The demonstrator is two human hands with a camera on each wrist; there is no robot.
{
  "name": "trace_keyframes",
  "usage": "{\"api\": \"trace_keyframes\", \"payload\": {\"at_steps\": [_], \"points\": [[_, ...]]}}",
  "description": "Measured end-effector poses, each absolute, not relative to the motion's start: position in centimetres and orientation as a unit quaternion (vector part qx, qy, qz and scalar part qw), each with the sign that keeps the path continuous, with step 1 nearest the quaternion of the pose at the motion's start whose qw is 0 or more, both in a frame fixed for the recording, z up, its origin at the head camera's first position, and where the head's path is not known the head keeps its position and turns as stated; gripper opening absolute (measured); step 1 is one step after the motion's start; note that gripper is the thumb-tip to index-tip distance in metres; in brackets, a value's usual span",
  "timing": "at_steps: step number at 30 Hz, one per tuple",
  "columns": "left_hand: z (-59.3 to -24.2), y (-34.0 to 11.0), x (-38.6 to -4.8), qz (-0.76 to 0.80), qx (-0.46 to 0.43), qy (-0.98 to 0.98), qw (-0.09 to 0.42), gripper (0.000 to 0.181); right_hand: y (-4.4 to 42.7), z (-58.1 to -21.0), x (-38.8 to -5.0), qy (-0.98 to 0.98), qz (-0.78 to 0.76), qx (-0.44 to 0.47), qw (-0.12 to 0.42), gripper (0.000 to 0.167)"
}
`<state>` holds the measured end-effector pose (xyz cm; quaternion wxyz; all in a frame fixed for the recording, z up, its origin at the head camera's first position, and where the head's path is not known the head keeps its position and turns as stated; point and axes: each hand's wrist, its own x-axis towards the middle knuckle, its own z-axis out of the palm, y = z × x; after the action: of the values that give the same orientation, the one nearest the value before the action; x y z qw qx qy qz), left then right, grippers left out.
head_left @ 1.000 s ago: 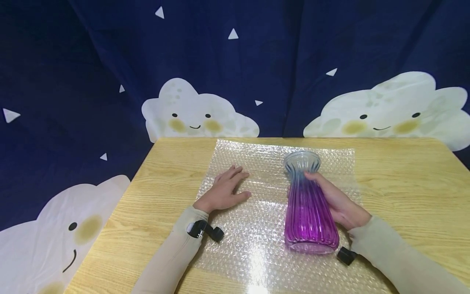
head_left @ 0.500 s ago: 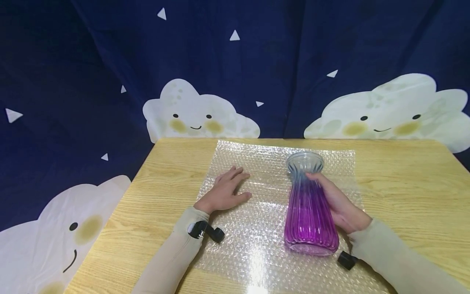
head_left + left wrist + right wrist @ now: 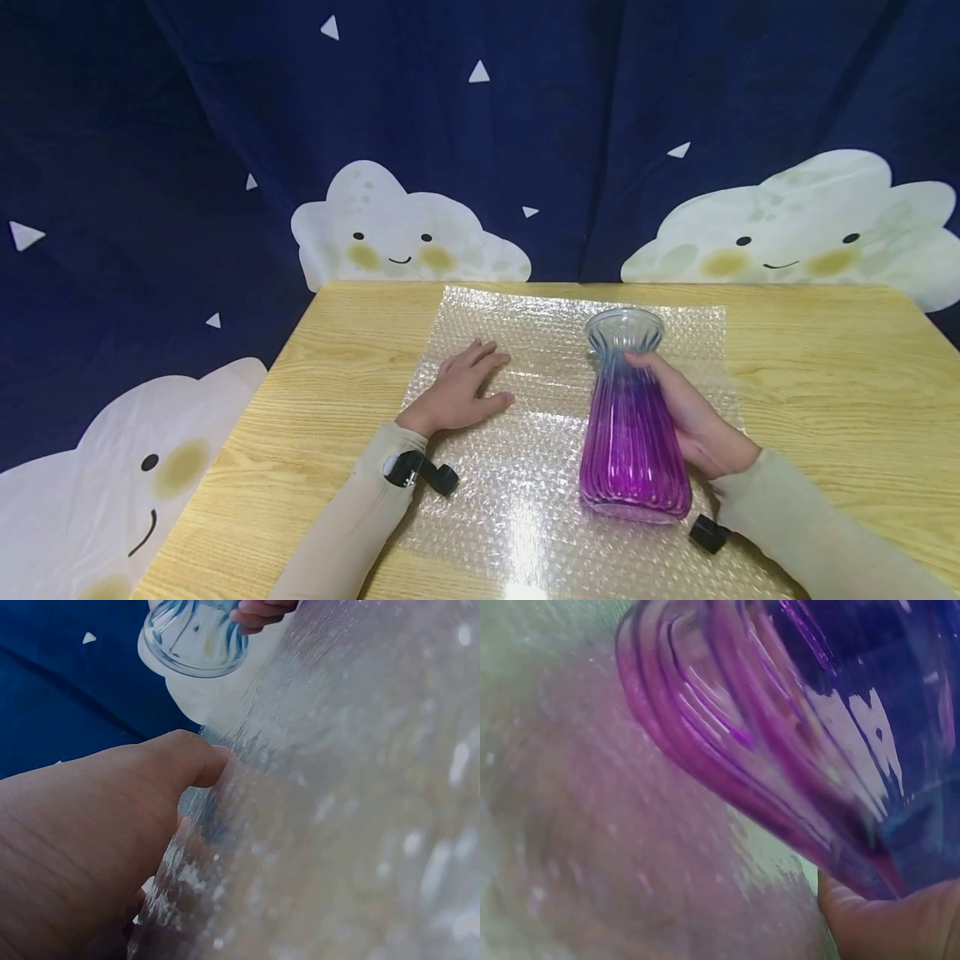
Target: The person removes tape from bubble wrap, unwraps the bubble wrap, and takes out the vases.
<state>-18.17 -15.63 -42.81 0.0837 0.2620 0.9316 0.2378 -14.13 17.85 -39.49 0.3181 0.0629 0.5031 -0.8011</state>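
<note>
In the head view my right hand (image 3: pixel 693 412) grips a ribbed glass vase (image 3: pixel 633 442) round its narrower upper part, thumb in front and the other fingers mostly hidden behind. The glass fades from pale blue at the flared rim to purple-magenta at the base. It leans with its base toward me, over the right part of a bubble wrap sheet (image 3: pixel 517 333). My left hand (image 3: pixel 457 392) rests palm down on the left part of that sheet, fingers spread. The right wrist view shows the purple ribs of the vase (image 3: pixel 742 742) close up, with bubble wrap beneath.
The sheet lies flat on a light wood table (image 3: pixel 840 383). Behind the table hangs a dark blue curtain (image 3: pixel 480 125) printed with white clouds and triangles. A small black camera is strapped to each sleeve, the left camera (image 3: pixel 442 479) hanging over the bubble wrap.
The vase has shifted slightly in my right hand's grip, its rim a little farther right and its base tipped slightly. My left hand stays where it was.
</note>
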Motion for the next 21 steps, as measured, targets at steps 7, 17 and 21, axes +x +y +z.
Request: {"api": "trace_keyframes", "payload": {"at_steps": [7,17,21], "points": [[-42.91,-15.65,-18.18,0.238,0.260,0.932,0.085,0.070,17.75,-39.26,-14.10,0.497,-0.806,0.052,0.319,0.060],[-42.78,-15.65,-18.15,0.238,0.259,0.932,0.085,0.071,17.62,-38.86,-13.84,0.517,-0.796,0.049,0.312,0.068],[-42.73,-15.62,-18.11,0.239,0.261,0.932,0.083,0.070,17.58,-38.72,-13.69,0.511,-0.802,0.046,0.307,0.054]]}}
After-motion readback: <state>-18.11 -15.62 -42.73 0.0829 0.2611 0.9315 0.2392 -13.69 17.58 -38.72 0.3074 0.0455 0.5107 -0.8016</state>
